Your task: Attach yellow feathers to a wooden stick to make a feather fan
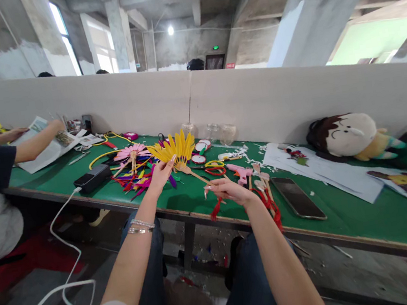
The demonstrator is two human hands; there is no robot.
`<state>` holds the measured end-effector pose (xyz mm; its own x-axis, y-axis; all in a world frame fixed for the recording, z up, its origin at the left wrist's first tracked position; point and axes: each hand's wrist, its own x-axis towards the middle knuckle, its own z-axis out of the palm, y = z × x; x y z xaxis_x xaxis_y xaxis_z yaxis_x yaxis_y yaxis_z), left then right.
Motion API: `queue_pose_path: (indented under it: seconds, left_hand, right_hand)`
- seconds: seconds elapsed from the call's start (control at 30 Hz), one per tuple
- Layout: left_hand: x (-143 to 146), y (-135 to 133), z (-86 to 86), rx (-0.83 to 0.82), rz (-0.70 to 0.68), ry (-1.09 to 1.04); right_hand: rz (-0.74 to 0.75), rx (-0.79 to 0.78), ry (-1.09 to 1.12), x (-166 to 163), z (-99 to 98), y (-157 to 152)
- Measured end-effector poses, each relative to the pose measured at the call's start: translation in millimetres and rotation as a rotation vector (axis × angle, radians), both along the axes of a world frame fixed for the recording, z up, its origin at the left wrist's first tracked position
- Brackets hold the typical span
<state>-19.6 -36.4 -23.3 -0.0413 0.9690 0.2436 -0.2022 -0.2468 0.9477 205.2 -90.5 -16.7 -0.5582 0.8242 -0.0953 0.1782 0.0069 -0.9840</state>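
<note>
On my head feed, I have the right hand (230, 189) pinching the wooden handle (196, 175) of a yellow feather fan (174, 148) between thumb and fingers, near its lower end. A red tassel (216, 209) hangs just below that pinch; I cannot tell what it is tied to. My left hand (163, 173) is up at the fan's head, its thumb lying along the base of the feathers; its other fingers are partly hidden, so I cannot tell how firmly it grips. The fan is tilted between my two hands, feathers up and away from me, above the near part of the green tabletop (346, 225).

Just left of my left-hand grip lies a pink feather fan (132, 154), with loose multicoloured feathers (142, 183) around it. Farther left sits a black device (92, 179) with a white cable (73, 251) running off the edge.

Just beyond my right-hand pinch is a pink glue gun (241, 173). To the right of that hand lies a smartphone (298, 198), with paper sheets (322, 172) past it and a plush doll (351, 133) lying behind them. Well to my left, a co-worker's arm (37, 142) reaches over a printed sheet (35, 152).
</note>
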Motion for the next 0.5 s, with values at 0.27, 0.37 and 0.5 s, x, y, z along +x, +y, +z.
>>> queue_pose_path:
  seconds: [0.27,0.37,0.5]
  left_hand:
    - [-0.3,0.3,-0.1,0.0,0.004,0.003]
    - [-0.1,0.8,-0.5,-0.003,-0.002,0.001]
    - [1.0,2.6,-2.1,0.002,0.013,0.02]
  right_hand:
    - [0.022,-0.021,-0.011,-0.1,-0.8,0.0]
    - [0.024,-0.009,-0.016,0.4,-1.0,0.0]
    - [0.029,0.013,-0.018,0.0,0.1,-0.3]
